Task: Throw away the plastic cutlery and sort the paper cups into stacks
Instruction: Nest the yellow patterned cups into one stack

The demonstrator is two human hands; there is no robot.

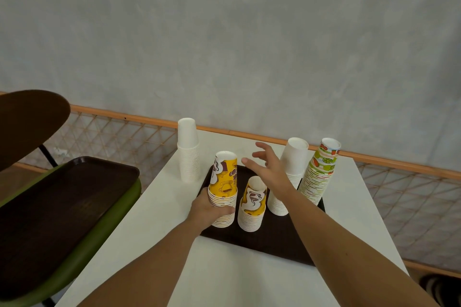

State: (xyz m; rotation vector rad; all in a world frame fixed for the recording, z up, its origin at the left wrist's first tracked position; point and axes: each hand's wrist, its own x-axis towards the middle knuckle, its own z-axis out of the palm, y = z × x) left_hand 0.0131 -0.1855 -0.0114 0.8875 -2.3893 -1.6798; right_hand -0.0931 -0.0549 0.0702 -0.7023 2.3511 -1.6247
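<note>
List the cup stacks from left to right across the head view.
Plain white stack off the tray → taller yellow coffee-print stack held by the left hand → shorter yellow coffee-print stack → white stack on the tray → fruit-print stack.

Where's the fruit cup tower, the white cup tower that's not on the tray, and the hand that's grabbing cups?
fruit cup tower (319, 177), head view, middle of its striped side.
white cup tower off the tray (188, 154), head view, the stacked rims halfway up.
left hand (208, 209), head view, back of the hand.
</note>
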